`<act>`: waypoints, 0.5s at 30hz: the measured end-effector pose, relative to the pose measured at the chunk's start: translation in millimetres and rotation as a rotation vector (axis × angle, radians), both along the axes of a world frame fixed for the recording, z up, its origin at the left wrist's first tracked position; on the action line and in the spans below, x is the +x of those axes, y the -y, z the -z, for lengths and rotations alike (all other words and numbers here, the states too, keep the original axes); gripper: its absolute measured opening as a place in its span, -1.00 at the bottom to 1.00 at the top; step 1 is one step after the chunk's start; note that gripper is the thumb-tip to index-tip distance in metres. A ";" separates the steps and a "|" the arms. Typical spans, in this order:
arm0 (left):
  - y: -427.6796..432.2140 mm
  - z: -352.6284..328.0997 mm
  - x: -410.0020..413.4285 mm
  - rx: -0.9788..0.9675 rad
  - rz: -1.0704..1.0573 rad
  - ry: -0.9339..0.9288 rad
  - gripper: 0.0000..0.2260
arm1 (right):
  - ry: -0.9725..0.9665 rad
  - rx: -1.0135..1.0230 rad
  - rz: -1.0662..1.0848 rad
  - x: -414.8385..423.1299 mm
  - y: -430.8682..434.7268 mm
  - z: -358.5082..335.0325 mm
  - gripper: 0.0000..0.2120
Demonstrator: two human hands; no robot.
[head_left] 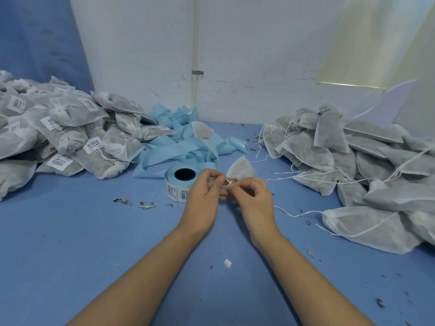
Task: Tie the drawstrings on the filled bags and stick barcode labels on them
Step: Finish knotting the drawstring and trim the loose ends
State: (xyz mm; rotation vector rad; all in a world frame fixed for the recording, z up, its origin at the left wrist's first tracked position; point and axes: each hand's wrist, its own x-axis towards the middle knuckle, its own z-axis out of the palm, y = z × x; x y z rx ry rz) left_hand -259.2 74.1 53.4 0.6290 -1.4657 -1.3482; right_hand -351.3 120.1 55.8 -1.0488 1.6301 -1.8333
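Left hand (204, 192) and right hand (254, 200) meet, pinching the drawstring (229, 183) of one bag (242, 170) just right of the label roll (180, 183) — finished pile (58, 128) lies left of it, untied pile (367, 161) (roughly half, I'd judge) right.

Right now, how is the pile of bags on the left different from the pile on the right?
The left pile has barcode labels stuck on its bags; the right pile shows none. The left pile's bags are cinched shut at the neck; the right pile's strings trail loose. Both hold filled whitish bags on the blue table.
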 end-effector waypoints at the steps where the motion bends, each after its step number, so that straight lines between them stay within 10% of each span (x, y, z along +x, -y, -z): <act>1: 0.6 0.8 0.2 -0.026 -0.015 0.017 -0.87 | 0.061 0.013 -0.020 -0.8 0.3 -0.6 -0.86; 15: -0.5 0.3 2.0 -0.205 -0.106 0.233 -0.86 | 0.511 -0.038 -0.235 -10.9 -2.3 -8.0 -0.83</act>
